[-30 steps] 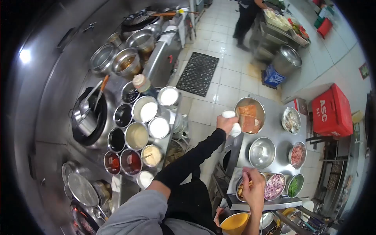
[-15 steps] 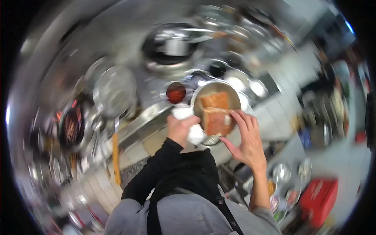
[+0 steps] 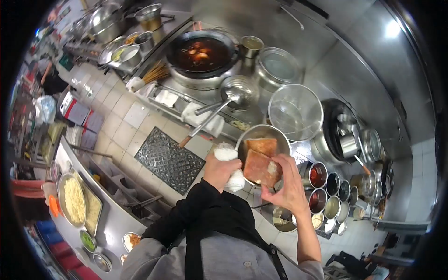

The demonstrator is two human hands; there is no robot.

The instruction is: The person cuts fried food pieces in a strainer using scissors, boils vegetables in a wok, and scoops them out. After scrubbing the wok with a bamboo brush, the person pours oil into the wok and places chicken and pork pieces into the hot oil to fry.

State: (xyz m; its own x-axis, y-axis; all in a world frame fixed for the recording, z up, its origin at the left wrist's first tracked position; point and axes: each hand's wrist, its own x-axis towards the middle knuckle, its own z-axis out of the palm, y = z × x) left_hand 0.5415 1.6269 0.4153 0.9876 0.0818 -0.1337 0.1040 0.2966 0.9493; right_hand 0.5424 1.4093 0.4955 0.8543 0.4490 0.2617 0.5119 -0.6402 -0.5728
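Observation:
A round metal bowl point(image 3: 240, 140) is in front of my body. Two browned slabs of meat, one behind point(image 3: 261, 146) and one nearer point(image 3: 257, 169), overlap in it. My left hand point(image 3: 220, 171) is closed around a bunched white cloth point(image 3: 226, 153) at the bowl's left side. At the right, my right hand point(image 3: 290, 184) has its fingers and thumb around the right edge of the nearer meat slab. Its fingertips lie over the slab, and the thumb is by its lower corner. The slab's lower right part covers some of the bowl's rim.
Beyond the bowl stand a wok of dark liquid point(image 3: 198, 53), a perforated ladle point(image 3: 239, 93) and a large round strainer point(image 3: 296, 112). Sauce containers point(image 3: 318, 175) line the right. A black floor mat point(image 3: 170, 158) and a counter with a food tray point(image 3: 74, 200) are left.
My view has turned to the right along the stove, together with my body. Bowl, meat and cloth have come with me. Both hands keep about the same hold.

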